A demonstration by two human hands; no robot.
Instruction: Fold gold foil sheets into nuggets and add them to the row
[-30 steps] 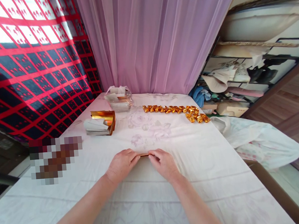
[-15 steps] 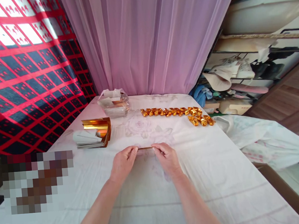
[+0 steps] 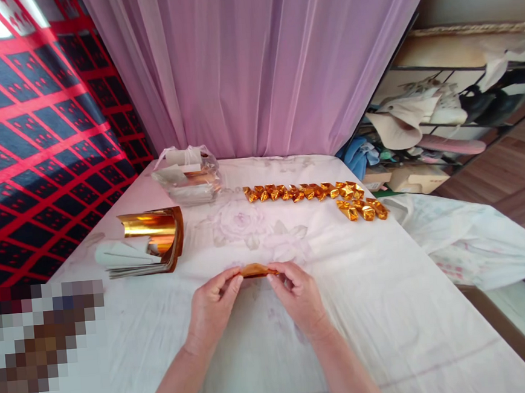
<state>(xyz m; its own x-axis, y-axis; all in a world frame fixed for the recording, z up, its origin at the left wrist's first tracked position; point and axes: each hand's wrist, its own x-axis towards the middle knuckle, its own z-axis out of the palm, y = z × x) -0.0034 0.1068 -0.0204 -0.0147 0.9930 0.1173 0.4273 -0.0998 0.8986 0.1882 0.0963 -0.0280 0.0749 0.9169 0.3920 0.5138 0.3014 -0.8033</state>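
Head view looks down on both hands meeting at the middle of the table (image 3: 389, 307), which is covered by a pale flowered cloth. Fingers (image 3: 233, 282) of the left hand (image 3: 214, 309) pinch the left end of a small folded gold foil piece (image 3: 255, 270), and the right hand (image 3: 300, 296) pinches its right end, thumbs on the near side; the piece lies flat between the fingertips, just above the cloth. Both wrists are low and the forearms run back toward the camera, angled inward. Farther out to the left lies a stack of gold foil sheets (image 3: 146, 248), its top sheet curled up. Behind that, near the pink curtain (image 3: 256, 64), sits a clear plastic bag (image 3: 188, 175) of more sheets. A row of folded gold pieces (image 3: 312, 192) stretches across the far right of the table, well apart from the hands. Nothing lies between the hands and these.
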